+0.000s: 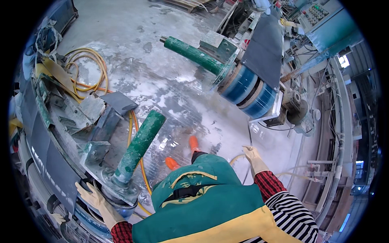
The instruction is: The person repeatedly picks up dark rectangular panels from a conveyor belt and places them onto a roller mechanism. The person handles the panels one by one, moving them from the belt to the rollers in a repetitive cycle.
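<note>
My left hand (94, 198), in a cream rubber glove, has its fingers spread and holds nothing. It is beside the base of a thick green metal cylinder (139, 143), at the edge of the machine on the left. Whether its fingertips touch the dark belt (60, 178) there, I cannot tell. My right hand (253, 157), gloved alike, hangs in the air on the right over the wet floor. Its fingers are partly stretched out with nothing in them. I wear a green and yellow apron (202, 198) and orange boots (172, 163).
Ahead to the right stands a machine with blue rollers (244, 87), a dark belt (265, 44) and another green cylinder (194, 55). A yellow hose (106, 77) lies coiled on the wet, white-streaked floor (162, 77). A control box (330, 26) is at the upper right.
</note>
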Demonstrator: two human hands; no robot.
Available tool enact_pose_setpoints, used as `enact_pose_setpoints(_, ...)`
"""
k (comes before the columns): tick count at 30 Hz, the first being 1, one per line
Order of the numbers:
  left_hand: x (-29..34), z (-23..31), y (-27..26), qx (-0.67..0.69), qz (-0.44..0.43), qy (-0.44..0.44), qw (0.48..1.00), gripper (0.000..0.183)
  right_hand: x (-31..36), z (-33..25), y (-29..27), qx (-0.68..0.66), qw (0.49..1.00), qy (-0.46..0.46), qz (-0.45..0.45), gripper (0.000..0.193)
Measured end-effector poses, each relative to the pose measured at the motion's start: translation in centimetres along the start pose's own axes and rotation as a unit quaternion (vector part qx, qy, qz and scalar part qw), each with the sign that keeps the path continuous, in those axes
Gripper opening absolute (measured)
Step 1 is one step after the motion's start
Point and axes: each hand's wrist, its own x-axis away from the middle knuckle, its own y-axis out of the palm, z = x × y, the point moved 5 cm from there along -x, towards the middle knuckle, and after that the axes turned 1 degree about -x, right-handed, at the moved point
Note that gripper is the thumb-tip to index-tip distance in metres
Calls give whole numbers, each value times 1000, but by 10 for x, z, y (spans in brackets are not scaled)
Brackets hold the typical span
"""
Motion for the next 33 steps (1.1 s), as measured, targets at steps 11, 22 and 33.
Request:
enact_pose_setpoints(11, 8, 0, 2, -63, 62, 43, 995, 57, -36, -160, 57, 8, 985, -157, -78, 38)
enact_pose_setpoints(22, 8, 25, -29, -68, 115, 56, 989, 57, -128, -334, 116, 20, 924, -350, -152, 30)
enact_pose_setpoints(33, 30, 5, -28, -84, 136, -176, 971, 54, -143, -525, 190, 84, 832, -455, -307, 27)
